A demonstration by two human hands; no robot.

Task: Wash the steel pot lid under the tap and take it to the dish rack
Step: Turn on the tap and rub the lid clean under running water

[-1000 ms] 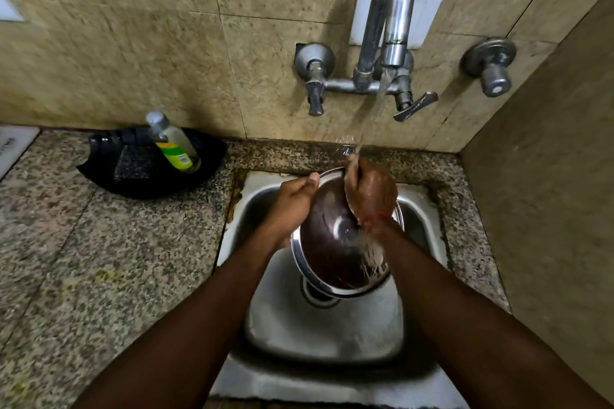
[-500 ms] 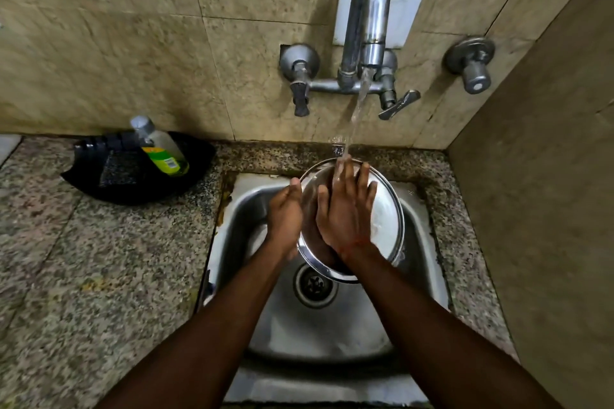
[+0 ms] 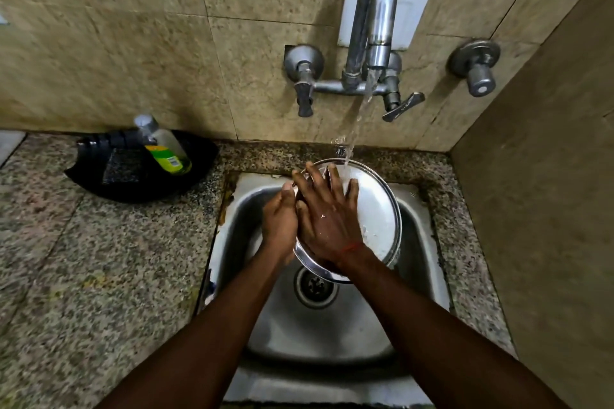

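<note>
The round steel pot lid (image 3: pixel 377 209) is held tilted over the steel sink (image 3: pixel 332 325), its shiny face towards me. Water runs from the tap (image 3: pixel 375 16) onto the lid's upper rim. My left hand (image 3: pixel 279 219) grips the lid's left edge. My right hand (image 3: pixel 329 212) lies flat on the lid's face with fingers spread, covering its left half. The dish rack is not in view.
A black tray (image 3: pixel 99 176) with a green-labelled soap bottle (image 3: pixel 166 149) sits on the granite counter (image 3: pixel 99 276) to the left. Tiled walls close in behind and on the right, with a separate valve (image 3: pixel 476 68) on the back wall. The sink drain (image 3: pixel 315 285) lies below the lid.
My right hand went from gripping the lid's top rim to lying flat on its face, sliding a little leftward. The lid turned its shiny side more towards me.
</note>
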